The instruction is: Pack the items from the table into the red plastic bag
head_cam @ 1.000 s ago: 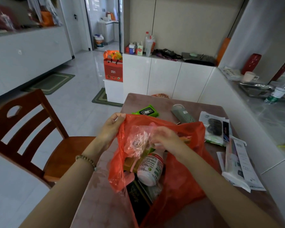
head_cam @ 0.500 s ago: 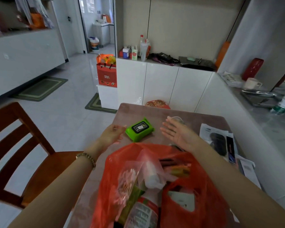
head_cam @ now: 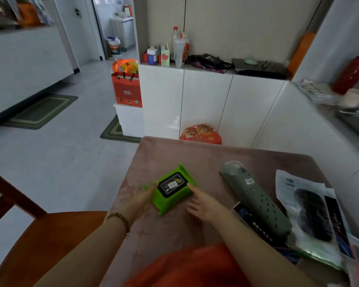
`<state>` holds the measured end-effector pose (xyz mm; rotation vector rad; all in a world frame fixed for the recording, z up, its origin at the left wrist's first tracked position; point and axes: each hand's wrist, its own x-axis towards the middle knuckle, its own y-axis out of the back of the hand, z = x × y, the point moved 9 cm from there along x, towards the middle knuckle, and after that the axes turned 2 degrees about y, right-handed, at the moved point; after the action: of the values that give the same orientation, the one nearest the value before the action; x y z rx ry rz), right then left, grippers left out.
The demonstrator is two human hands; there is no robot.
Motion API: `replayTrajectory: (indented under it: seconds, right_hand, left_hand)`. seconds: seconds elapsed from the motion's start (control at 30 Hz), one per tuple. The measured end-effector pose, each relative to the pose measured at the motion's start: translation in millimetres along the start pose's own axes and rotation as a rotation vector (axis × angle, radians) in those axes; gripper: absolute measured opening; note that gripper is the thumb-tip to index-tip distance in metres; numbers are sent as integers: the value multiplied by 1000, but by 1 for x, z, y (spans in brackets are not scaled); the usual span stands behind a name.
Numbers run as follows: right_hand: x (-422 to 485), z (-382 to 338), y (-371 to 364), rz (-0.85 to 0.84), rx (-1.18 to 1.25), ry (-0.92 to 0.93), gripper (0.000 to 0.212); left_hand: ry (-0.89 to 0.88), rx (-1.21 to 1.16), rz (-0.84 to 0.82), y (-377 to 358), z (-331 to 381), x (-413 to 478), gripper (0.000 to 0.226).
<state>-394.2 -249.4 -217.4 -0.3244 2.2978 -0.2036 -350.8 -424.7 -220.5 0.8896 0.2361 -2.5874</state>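
A green wet-wipes pack (head_cam: 172, 189) with a black label lies on the pinkish-brown table (head_cam: 174, 154), near its left side. My left hand (head_cam: 142, 198) grips the pack's left end, thumb on its top edge. From the other side, my right hand (head_cam: 203, 206) touches the pack's right edge with fairly straight fingers. Only the blurred top of the red plastic bag (head_cam: 191, 266) shows at the bottom of the view, between my forearms; its contents are out of sight.
A grey perforated case (head_cam: 257, 201) lies right of the pack, over a dark box (head_cam: 251, 221). Plastic packets and papers (head_cam: 307, 212) cover the table's right edge. A wooden chair (head_cam: 39, 241) stands at the left. White cabinets and a red patterned bag (head_cam: 201, 134) stand beyond the table.
Both hands left the red bag and reached forward to the green pack. The view moved forward, so the bag dropped to the bottom edge.
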Motion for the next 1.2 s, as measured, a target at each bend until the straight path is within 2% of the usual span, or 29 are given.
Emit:
replayTrajectory:
  seconds: [0.07,0.1,0.13,0.17,0.2,0.27,0.4,0.5,0.6,0.7,0.8,0.9,1.0,1.1,1.2]
  right_hand:
    - [17,6,-5,-36,-21,-32,66]
    - [25,7,-6,-47,-35,-40,66]
    - [31,7,-7,-51,-48,-44,66]
    - [36,7,-8,-51,-58,-47,63]
    - [41,6,-9,-53,-62,-48,58]
    - [45,7,-12,-46,-54,-60,47]
    - [41,2,-13,-66,47,-9,41]
    - [15,-18,-4,-80,-20,78,43]
    - [-42,-53,-5,-141,-86,203,35]
    - [-113,-80,-16,-207,-203,331,46]
    - [-186,-89,-28,-260,-278,416,41]
    - [-255,-81,-23,-290,-433,485,46]
    - [-306,-65,4,-205,-566,568,35]
    - [-339,-21,25,-209,-590,500,27]
    - [-352,23,38,-169,-808,484,35]
  left_hand:
    - [-14,-25,53,4,-1,25,83]
    - [-8,-49,84,6,-1,32,84]
    - [-7,-87,121,6,-1,35,65]
    - [5,-98,111,2,-2,37,41]
    - [33,-86,64,-8,-6,39,25]
    - [85,-53,-61,-30,-12,39,18]
    - [118,-57,-196,-50,-15,24,5]
    - [51,6,-269,-54,0,-8,26]
    - [-8,-32,-351,-59,36,-53,34]
    - [-85,-63,-462,-72,76,-118,32]
    - [-190,-103,-487,-76,99,-184,22]
    - [-293,-175,-485,-68,102,-236,20]
    - [-305,-242,-460,-43,90,-273,22]
    - [-334,-281,-444,-16,71,-294,61]
    - [-330,-254,-454,-7,47,-321,68]
